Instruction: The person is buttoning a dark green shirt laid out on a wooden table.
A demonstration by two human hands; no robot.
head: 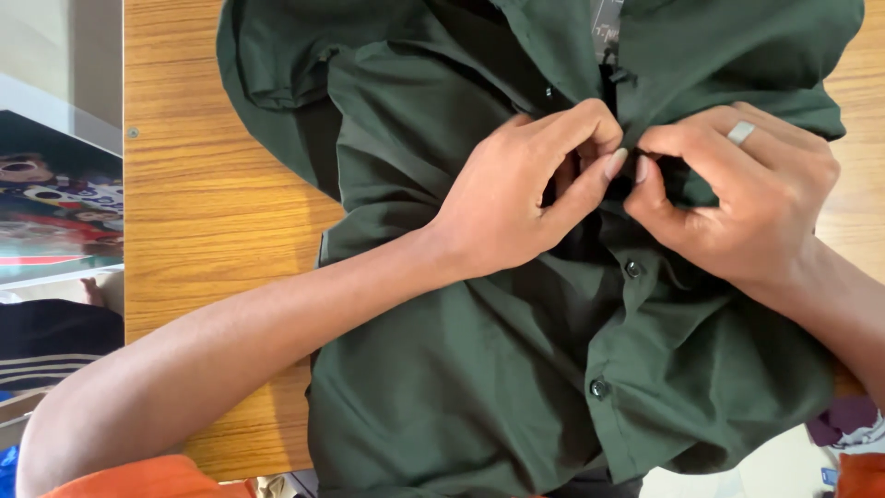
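Green shirt [461, 369] lying on wooden table [212, 203]; left hand [525, 194] pinching its placket; right hand [737, 198] pinching opposite edge

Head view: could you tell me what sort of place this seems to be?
Probably a home: a wooden table bears a dark green shirt, with patterned bedding or cloth beside it.

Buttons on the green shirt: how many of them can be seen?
2 clear buttons: one just below the hands, one lower on the same strip. A small dark dot above the left hand may be a third; the hands may hide others.
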